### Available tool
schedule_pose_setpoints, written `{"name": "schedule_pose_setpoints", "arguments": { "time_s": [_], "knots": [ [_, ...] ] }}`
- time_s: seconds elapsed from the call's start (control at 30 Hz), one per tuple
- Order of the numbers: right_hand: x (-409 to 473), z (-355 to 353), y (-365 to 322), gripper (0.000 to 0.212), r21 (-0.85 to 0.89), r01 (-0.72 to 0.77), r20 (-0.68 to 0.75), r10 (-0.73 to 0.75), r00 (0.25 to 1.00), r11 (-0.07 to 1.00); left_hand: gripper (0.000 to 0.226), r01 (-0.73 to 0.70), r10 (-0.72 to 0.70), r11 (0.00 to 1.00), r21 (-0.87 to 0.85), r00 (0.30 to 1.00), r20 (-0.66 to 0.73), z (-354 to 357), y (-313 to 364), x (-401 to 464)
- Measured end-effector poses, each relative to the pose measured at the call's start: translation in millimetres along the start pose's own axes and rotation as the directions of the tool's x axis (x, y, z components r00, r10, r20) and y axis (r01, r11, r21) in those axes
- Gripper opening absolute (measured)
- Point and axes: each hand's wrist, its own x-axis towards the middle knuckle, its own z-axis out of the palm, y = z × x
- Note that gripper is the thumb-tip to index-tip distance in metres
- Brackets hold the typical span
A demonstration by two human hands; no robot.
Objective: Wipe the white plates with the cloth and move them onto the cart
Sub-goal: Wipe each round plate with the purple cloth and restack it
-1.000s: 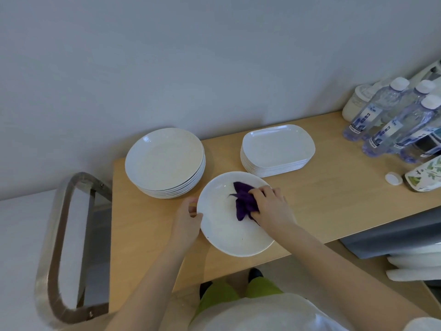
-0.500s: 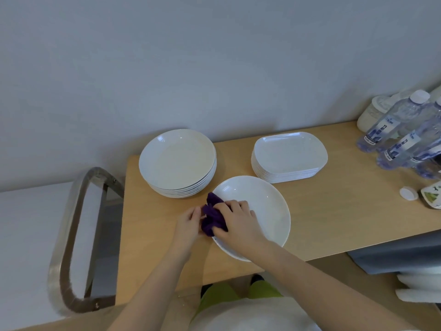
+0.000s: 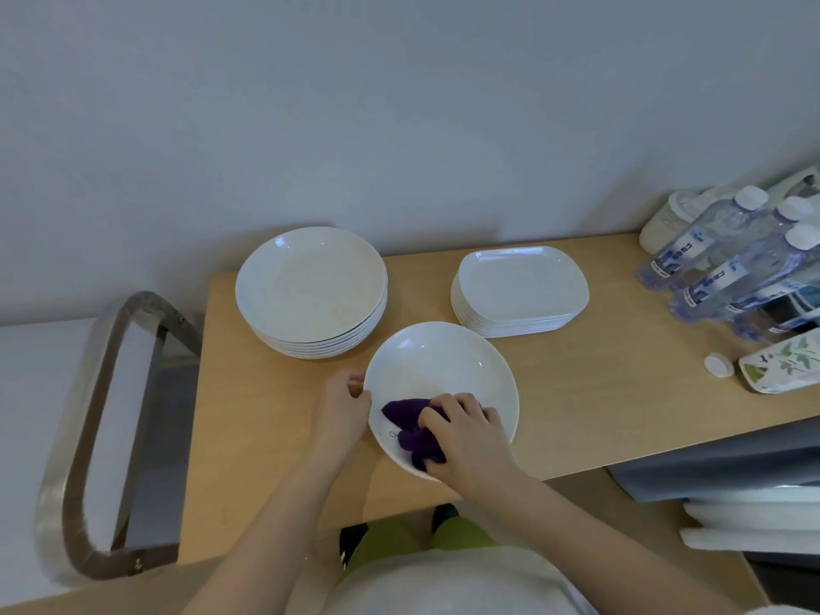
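The round white plate [image 3: 443, 375] is sat on the wooden table [image 3: 621, 392] right at the near edge, pinched at its left rim by the left hand [image 3: 341, 415]. The purple cloth [image 3: 410, 426] is bunched under the curled fingers of the right hand [image 3: 466, 437] and pressed into the plate's near side. The cart [image 3: 88, 437] is off to the left, so the move over is probably best led by the left hand, which is nearer.

A light wooden table [image 3: 577, 392] stands against the wall. Far left: a stack of round plates [image 3: 310, 290]. Far centre: a stack of rectangular plates [image 3: 519, 288]. Near centre: a single round plate [image 3: 443, 366]. Far right: water bottles [image 3: 727, 264], a bottle cap [image 3: 719, 365] and a patterned packet [image 3: 783, 365].
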Motion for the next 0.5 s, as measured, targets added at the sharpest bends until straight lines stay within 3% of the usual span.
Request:
{"name": "schedule_pose_setpoints", "arguments": {
  "time_s": [0.13,0.3,0.43,0.5],
  "knots": [
    [-5,-6,31,0.043,-0.121,-0.040,0.001,0.040,0.999,0.992,0.019,0.012,-0.012,1.000,0.011,1.000,-0.012,1,2,-2],
    [9,-32,45,0.040,-0.247,-0.166,-0.132,0.137,0.982,0.955,0.020,0.014,-0.014,0.999,0.031,1.000,0.008,-2,2,-1],
    [21,-52,60,0.037,-0.042,-0.320,-0.345,0.287,0.894,0.946,0.015,0.024,-0.025,1.000,0.007,0.999,0.027,-7,0,0],
    [21,-60,69,0.037,0.087,-0.369,-0.377,0.374,0.847,0.925,0.013,0.032,-0.032,0.999,-0.005,0.999,0.024,-8,-2,-1]
  ]
}}
